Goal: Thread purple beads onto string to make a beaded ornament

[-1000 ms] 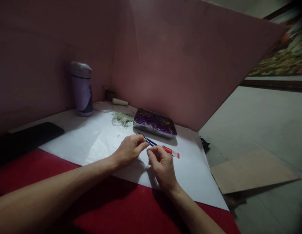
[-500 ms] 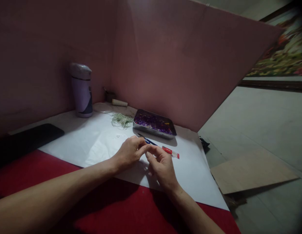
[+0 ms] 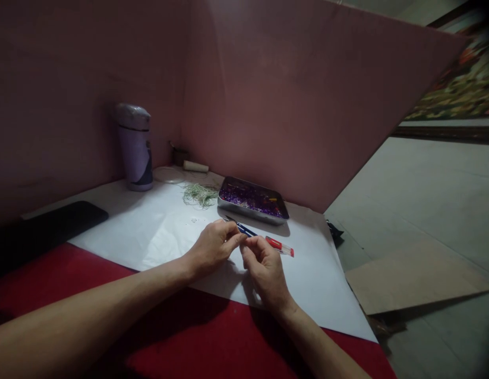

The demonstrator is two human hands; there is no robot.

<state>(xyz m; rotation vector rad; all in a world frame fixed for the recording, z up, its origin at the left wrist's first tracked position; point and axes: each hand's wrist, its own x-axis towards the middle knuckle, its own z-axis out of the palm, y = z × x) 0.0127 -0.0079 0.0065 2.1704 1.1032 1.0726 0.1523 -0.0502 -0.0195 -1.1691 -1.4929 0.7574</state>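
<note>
My left hand [image 3: 215, 245] and my right hand [image 3: 263, 268] meet fingertip to fingertip above the white paper [image 3: 311, 289]. Both are closed in a pinch, and whatever sits between the fingers is too small to make out. Just behind the fingers lie a dark blue pointed tool [image 3: 246, 230] and a red-and-clear item [image 3: 280, 246]. Beyond them stands a metal tray [image 3: 254, 211] of shiny purple pieces, with a tangle of pale green thread [image 3: 200, 195] to its left.
A purple bottle [image 3: 134, 150] stands at the back left, near a white roll [image 3: 196, 167] and a small dark container [image 3: 178, 155]. A black object [image 3: 78, 213] lies at the left. Pink panels rise behind the red-covered table [image 3: 181, 337].
The view has shifted slightly, so things appear a little further right. My fingertips have changed their hold slightly and still meet.
</note>
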